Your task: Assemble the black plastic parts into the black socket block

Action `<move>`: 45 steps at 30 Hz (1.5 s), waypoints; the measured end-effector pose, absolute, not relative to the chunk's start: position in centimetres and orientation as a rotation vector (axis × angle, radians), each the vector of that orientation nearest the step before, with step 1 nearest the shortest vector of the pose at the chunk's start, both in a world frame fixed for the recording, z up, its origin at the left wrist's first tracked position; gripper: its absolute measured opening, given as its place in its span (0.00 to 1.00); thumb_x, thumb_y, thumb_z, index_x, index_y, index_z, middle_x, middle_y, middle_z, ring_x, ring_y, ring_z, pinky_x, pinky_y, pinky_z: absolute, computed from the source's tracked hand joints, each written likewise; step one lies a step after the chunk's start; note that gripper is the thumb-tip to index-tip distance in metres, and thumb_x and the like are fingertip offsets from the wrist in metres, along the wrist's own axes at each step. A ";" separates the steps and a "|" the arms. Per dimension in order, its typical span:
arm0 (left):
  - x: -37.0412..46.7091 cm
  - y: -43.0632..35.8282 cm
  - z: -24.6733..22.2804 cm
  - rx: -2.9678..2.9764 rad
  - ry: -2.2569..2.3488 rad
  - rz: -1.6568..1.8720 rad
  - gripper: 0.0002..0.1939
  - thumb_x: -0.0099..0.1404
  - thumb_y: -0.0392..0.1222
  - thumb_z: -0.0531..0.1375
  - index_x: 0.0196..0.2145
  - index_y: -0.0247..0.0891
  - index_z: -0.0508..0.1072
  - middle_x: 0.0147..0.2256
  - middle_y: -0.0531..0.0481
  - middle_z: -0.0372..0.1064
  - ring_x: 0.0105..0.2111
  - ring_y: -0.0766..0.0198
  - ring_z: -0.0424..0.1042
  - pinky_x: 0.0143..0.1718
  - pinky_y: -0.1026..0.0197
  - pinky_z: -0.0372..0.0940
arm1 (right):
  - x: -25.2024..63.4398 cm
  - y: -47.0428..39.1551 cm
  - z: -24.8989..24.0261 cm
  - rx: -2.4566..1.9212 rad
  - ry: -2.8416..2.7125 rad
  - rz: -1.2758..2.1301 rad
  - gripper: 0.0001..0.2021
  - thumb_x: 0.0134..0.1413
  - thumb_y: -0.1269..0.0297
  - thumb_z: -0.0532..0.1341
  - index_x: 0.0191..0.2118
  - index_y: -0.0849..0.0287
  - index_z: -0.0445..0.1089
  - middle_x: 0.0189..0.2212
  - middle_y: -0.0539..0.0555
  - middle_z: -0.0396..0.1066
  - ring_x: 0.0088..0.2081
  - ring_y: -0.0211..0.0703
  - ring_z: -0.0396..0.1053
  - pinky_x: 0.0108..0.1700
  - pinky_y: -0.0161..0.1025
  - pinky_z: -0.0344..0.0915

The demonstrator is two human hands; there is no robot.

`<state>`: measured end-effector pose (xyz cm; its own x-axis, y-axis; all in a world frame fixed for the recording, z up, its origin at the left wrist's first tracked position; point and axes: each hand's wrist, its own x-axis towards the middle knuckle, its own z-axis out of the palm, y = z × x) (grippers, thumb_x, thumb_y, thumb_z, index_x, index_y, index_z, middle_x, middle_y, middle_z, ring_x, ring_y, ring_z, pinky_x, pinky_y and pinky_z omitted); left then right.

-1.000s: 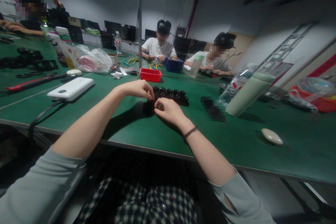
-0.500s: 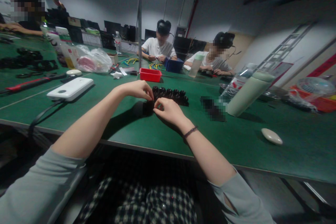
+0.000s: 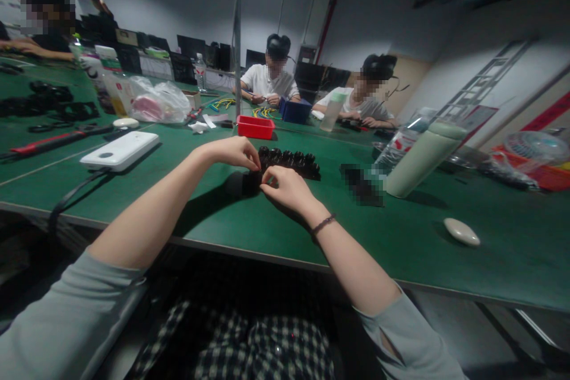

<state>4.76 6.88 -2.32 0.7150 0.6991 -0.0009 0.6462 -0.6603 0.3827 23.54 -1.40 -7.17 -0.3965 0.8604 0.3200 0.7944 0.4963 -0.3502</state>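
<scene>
A black ridged part (image 3: 291, 161) with a row of rounded lobes lies on the green table (image 3: 214, 214) in front of me. My left hand (image 3: 236, 151) bends down over its left end, thumb and fingertips pinched together at the black material. Just to the right, my right hand (image 3: 285, 185) is closed too, its thumb and forefinger meeting at the same dark end. Whatever sits between the fingertips is too small and dark to make out. A dark shadow spreads on the table below my left hand.
Behind the part stands a red tray (image 3: 255, 127). A white power bank (image 3: 120, 151) with a cable lies left. To the right are a dark blurred phone-like object (image 3: 361, 185), a green bottle (image 3: 423, 160) and a pale oval object (image 3: 461, 231). People sit across the table.
Both my hands hold nearly the same position. The dark shape beneath my left hand reaches slightly farther left than before.
</scene>
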 end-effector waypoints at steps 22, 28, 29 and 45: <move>5.1 6.6 -2.3 2.591 1.083 0.157 0.12 0.56 0.41 0.61 0.37 0.37 0.81 0.33 0.51 0.79 0.32 0.64 0.74 0.34 0.68 0.61 | 23.5 -1.4 -7.0 -1.380 -2.286 0.204 0.01 0.53 0.70 0.63 0.32 0.58 0.71 0.35 0.51 0.75 0.34 0.40 0.71 0.35 0.35 0.61; 5.1 6.5 -2.2 2.584 1.084 0.154 0.13 0.56 0.41 0.60 0.37 0.37 0.81 0.33 0.51 0.79 0.32 0.63 0.73 0.35 0.66 0.61 | 23.5 -1.4 -7.0 -1.377 -2.289 0.207 0.01 0.53 0.70 0.63 0.32 0.58 0.71 0.35 0.51 0.75 0.35 0.40 0.70 0.35 0.35 0.62; 5.1 6.5 -2.2 2.583 1.085 0.152 0.13 0.56 0.41 0.60 0.37 0.36 0.81 0.33 0.50 0.79 0.33 0.63 0.73 0.35 0.66 0.61 | 23.5 -1.4 -7.0 -1.378 -2.289 0.203 0.01 0.53 0.70 0.63 0.32 0.58 0.71 0.35 0.51 0.75 0.34 0.40 0.70 0.35 0.35 0.62; 5.2 6.6 -2.3 2.585 1.108 0.135 0.11 0.58 0.39 0.61 0.37 0.37 0.81 0.34 0.51 0.79 0.33 0.65 0.74 0.34 0.68 0.61 | 23.8 -1.4 -7.0 -1.407 -2.264 0.204 0.02 0.56 0.66 0.63 0.33 0.58 0.71 0.34 0.52 0.75 0.35 0.41 0.70 0.37 0.36 0.62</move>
<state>5.17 6.55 -2.31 0.6939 0.7190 -0.0401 0.6883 -0.6458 0.3305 23.79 -1.43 -6.98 -0.3680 0.8780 0.3061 0.8090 0.4646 -0.3600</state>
